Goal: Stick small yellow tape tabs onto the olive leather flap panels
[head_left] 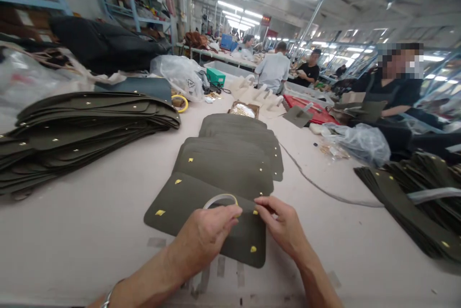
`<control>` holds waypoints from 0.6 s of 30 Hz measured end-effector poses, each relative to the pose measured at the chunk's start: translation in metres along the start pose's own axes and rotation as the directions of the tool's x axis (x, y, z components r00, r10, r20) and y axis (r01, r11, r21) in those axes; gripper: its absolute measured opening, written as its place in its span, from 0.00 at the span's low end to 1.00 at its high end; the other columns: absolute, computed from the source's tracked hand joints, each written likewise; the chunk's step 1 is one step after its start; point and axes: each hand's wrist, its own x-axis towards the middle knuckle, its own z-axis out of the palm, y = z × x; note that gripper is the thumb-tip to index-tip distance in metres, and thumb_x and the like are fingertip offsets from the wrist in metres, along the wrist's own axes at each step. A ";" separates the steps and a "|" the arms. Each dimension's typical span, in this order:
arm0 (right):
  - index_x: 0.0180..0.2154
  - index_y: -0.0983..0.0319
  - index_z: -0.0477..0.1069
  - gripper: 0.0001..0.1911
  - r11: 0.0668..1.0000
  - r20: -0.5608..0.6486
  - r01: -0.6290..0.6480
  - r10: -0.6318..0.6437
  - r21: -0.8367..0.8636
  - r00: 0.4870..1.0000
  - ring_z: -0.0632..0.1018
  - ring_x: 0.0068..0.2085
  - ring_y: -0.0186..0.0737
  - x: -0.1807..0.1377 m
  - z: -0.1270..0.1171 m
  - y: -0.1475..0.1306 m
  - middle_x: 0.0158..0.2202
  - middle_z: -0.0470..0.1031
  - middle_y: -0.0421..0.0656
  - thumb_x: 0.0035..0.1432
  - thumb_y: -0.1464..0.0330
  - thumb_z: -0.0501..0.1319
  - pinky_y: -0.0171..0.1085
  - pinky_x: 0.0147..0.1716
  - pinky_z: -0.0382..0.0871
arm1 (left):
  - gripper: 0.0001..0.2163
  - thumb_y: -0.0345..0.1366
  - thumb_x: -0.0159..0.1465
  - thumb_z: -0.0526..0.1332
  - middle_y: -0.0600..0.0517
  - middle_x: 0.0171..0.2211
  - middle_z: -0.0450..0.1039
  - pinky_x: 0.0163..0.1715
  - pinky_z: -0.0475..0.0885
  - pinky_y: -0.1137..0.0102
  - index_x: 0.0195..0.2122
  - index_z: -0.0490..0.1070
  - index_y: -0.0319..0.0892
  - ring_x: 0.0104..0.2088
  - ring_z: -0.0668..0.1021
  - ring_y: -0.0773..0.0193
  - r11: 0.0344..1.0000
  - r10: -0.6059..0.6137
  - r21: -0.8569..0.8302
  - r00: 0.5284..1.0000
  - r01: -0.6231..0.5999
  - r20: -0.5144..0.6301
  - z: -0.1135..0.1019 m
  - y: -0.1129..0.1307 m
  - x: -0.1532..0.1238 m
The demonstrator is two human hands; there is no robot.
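My left hand (212, 228) is closed around a roll of yellow tape (220, 197), held just above a dark olive panel (201, 202). Several small yellow tape pieces (160, 213) stick to that panel near its corners. My right hand (283, 221) has thumb and forefinger pinched by the panel's upper right corner, beside a bit of yellow tape (255, 212); whether anything is between the fingertips I cannot make out. Behind the panel lies a fanned stack of like panels (223, 159) with small metal studs along the right side.
A tall pile of studded olive pieces (82, 125) lies at left, another bundle (414, 202) at right. Farther back are a yellow tape roll (181, 103), a green box (215, 76), a small tray (245, 109) and a cord (317, 187). Co-workers (273, 67) sit beyond.
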 end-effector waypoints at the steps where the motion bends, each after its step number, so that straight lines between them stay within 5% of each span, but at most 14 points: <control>1: 0.39 0.60 0.75 0.08 0.998 -0.039 0.047 -0.045 0.048 0.998 0.77 0.35 0.37 -0.002 0.001 -0.005 0.35 0.78 0.44 0.60 0.69 0.57 0.35 0.35 0.71 | 0.10 0.32 0.69 0.51 0.53 0.39 0.78 0.38 0.76 0.75 0.48 0.67 0.42 0.38 0.80 0.67 1.000 0.022 0.001 1.000 -0.022 -0.018 -0.001 0.001 0.004; 8: 0.44 0.61 0.71 0.10 0.944 -0.071 0.322 -0.317 0.079 0.946 0.76 0.39 0.38 -0.004 0.005 -0.027 0.39 0.76 0.46 0.60 0.74 0.56 0.37 0.39 0.72 | 0.19 0.32 0.70 0.48 0.46 0.42 0.78 0.34 0.78 0.69 0.61 0.52 0.36 0.36 0.81 0.62 0.990 0.030 0.135 0.996 -0.041 0.083 0.006 0.005 0.013; 14: 0.36 0.60 0.71 0.10 0.915 -0.063 0.402 -0.403 -0.032 0.913 0.76 0.33 0.36 -0.005 0.011 -0.020 0.30 0.75 0.42 0.59 0.77 0.53 0.35 0.34 0.71 | 0.18 0.31 0.70 0.48 0.47 0.40 0.77 0.34 0.77 0.69 0.60 0.51 0.37 0.37 0.80 0.62 0.990 0.022 0.138 0.991 -0.040 0.129 0.017 0.005 0.014; 18: 0.32 0.60 0.70 0.10 0.904 -0.161 0.400 -0.421 -0.148 0.892 0.74 0.29 0.35 -0.009 0.017 -0.016 0.26 0.74 0.41 0.57 0.78 0.53 0.33 0.30 0.69 | 0.09 0.29 0.68 0.49 0.52 0.35 0.75 0.31 0.75 0.71 0.48 0.61 0.41 0.34 0.80 0.64 0.994 -0.066 0.105 0.970 0.042 0.233 0.017 0.006 0.019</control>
